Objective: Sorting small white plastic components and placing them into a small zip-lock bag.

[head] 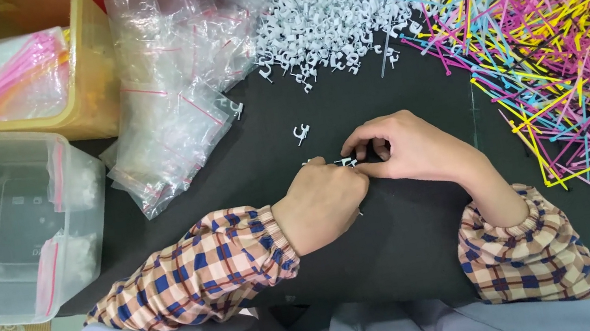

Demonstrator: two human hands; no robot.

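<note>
My left hand [323,202] is curled into a loose fist on the black table surface [401,227], closed over small white cable clips whose tips peek out at its top. My right hand [402,147] meets it from the right, fingertips pinching a white clip [346,162] at the spot where both hands touch. One loose white clip [301,134] lies just above the hands. A large heap of white cable clips [333,11] sits further back.
A pile of small clear zip bags [171,90] lies left of the clips. Several coloured cable ties [551,27] spread over the right side. A clear plastic bin [1,222] with filled bags stands at left, a yellow bin [94,87] behind it.
</note>
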